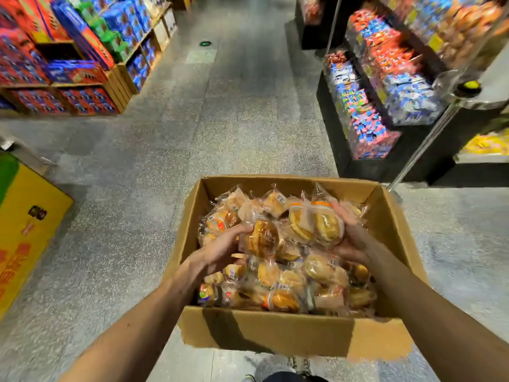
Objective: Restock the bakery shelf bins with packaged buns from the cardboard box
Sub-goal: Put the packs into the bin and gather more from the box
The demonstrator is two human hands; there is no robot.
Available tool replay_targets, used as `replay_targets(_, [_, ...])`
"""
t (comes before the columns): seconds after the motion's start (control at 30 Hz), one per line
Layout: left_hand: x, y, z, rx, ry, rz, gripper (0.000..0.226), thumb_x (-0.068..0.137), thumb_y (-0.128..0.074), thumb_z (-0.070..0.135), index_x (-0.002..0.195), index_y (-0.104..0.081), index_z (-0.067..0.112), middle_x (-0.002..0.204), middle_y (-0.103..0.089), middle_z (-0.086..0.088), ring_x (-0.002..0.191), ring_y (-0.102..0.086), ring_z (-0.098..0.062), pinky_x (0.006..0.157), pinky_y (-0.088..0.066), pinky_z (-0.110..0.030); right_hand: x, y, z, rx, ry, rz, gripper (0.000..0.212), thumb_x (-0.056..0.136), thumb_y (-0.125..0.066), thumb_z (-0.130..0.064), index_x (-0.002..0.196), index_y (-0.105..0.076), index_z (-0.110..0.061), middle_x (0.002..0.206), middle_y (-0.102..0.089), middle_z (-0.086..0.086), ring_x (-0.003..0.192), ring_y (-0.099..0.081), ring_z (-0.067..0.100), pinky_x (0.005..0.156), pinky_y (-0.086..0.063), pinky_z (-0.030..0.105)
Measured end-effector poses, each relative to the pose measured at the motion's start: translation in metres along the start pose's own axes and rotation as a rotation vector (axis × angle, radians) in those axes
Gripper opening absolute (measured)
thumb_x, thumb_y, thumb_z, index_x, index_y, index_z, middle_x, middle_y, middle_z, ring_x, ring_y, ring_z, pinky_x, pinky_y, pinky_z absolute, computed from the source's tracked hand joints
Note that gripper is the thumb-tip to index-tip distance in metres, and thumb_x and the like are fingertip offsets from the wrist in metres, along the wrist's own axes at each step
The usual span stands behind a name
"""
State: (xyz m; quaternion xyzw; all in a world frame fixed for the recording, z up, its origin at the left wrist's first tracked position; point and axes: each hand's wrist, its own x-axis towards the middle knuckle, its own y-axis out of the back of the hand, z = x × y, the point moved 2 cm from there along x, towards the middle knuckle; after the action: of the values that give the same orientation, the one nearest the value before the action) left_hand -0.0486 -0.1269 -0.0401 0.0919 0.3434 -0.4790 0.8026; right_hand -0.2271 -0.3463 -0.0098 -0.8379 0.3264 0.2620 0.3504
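An open cardboard box stands on the shop floor below me, filled with several clear-wrapped buns. My left hand curls round the left side of a raised clump of wrapped buns. My right hand cups the right side of the same clump, against two buns with orange-striped wrappers. Both hands are inside the box, above the loose buns. The shelf bins for buns sit blurred at the upper right.
A yellow carton stands at the left on the grey floor. Wooden shelves with red and blue boxes fill the upper left. Black display racks of snack packs and a metal pole stand at the right. An aisle runs between them.
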Motion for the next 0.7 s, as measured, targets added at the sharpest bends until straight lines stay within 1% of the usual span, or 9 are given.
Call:
replay_targets(0.07, [-0.019,-0.004,0.011,-0.08,-0.038,-0.079,0.035,0.092,-0.057,0.04,0.117,-0.066,0.017,0.104,-0.07,-0.01,0.086,-0.065,-0.018,0.069,-0.05,-0.032,-0.031,-0.004,0.009,0.017,0.053,0.021,0.063,0.077,-0.067,-0.051,0.13,-0.062,-0.017,0.118,-0.07,0.019,0.111,-0.064,0.035,0.093,-0.053,0.055])
replay_targets(0.13, [-0.038,-0.012,0.019,-0.163,-0.061,-0.151,0.034,0.09,-0.055,0.037,0.108,-0.071,0.014,0.099,-0.07,-0.012,0.084,-0.067,-0.02,0.074,-0.049,-0.037,-0.065,-0.01,0.019,0.011,0.106,0.013,0.048,0.079,-0.069,-0.05,0.114,-0.07,-0.016,0.107,-0.074,0.017,0.098,-0.069,0.032,0.078,-0.056,0.046])
replay_targets(0.2, [-0.058,-0.025,0.028,-0.201,-0.092,-0.224,0.031,0.088,-0.051,0.034,0.097,-0.077,0.019,0.095,-0.072,-0.01,0.081,-0.069,-0.022,0.077,-0.049,-0.04,-0.097,-0.015,0.029,0.035,0.139,-0.079,0.058,0.054,-0.092,-0.049,0.101,-0.079,-0.016,0.109,-0.073,0.019,0.091,-0.073,0.031,0.071,-0.059,0.043])
replay_targets(0.27, [-0.076,-0.043,0.035,-0.196,-0.093,-0.292,0.031,0.088,-0.051,0.035,0.099,-0.078,0.024,0.102,-0.072,-0.011,0.087,-0.069,-0.027,0.083,-0.045,-0.044,-0.125,-0.013,0.039,0.087,0.15,-0.107,0.075,0.031,-0.1,-0.047,0.096,-0.081,-0.015,0.106,-0.074,0.019,0.089,-0.074,0.032,0.063,-0.061,0.042])
replay_targets(0.4, [-0.106,-0.096,0.05,-0.104,-0.088,-0.405,0.034,0.081,-0.051,0.042,0.073,-0.081,0.028,0.084,-0.075,-0.01,0.075,-0.067,-0.028,0.08,-0.043,-0.042,-0.182,0.006,0.053,0.185,0.292,-0.028,0.081,0.032,-0.099,-0.049,0.103,-0.08,-0.016,0.113,-0.071,0.018,0.095,-0.072,0.034,0.071,-0.061,0.048])
replay_targets(0.5, [-0.126,-0.149,0.055,-0.025,-0.116,-0.533,0.025,0.077,-0.061,0.033,0.077,-0.081,0.017,0.084,-0.076,-0.01,0.072,-0.072,-0.023,0.073,-0.057,-0.038,-0.242,0.022,0.058,0.247,0.453,0.0,0.078,0.025,-0.101,-0.046,0.095,-0.081,-0.017,0.093,-0.075,0.014,0.069,-0.072,0.028,0.046,-0.055,0.035])
replay_targets(0.53, [-0.13,-0.166,0.055,0.001,-0.123,-0.55,0.022,0.076,-0.062,0.026,0.082,-0.079,0.013,0.084,-0.076,-0.009,0.072,-0.074,-0.021,0.07,-0.061,-0.035,-0.264,0.029,0.061,0.259,0.503,0.019,0.077,0.025,-0.101,-0.046,0.094,-0.081,-0.018,0.091,-0.075,0.014,0.066,-0.072,0.028,0.044,-0.054,0.033])
replay_targets(0.6, [-0.139,-0.204,0.049,0.081,-0.149,-0.618,0.022,0.076,-0.064,0.018,0.097,-0.07,0.012,0.088,-0.077,-0.007,0.077,-0.074,-0.019,0.075,-0.061,-0.034,-0.305,0.045,0.07,0.263,0.581,0.08,0.079,0.026,-0.101,-0.048,0.097,-0.081,-0.019,0.099,-0.076,0.013,0.076,-0.074,0.028,0.051,-0.058,0.039])
replay_targets(0.7, [-0.16,-0.266,0.033,0.177,-0.17,-0.724,0.019,0.079,-0.065,0.017,0.097,-0.067,0.014,0.082,-0.076,-0.004,0.072,-0.073,-0.016,0.075,-0.059,-0.033,-0.369,0.073,0.095,0.313,0.68,0.175,0.081,0.026,-0.101,-0.045,0.1,-0.08,-0.017,0.105,-0.075,0.012,0.085,-0.074,0.03,0.058,-0.059,0.048])
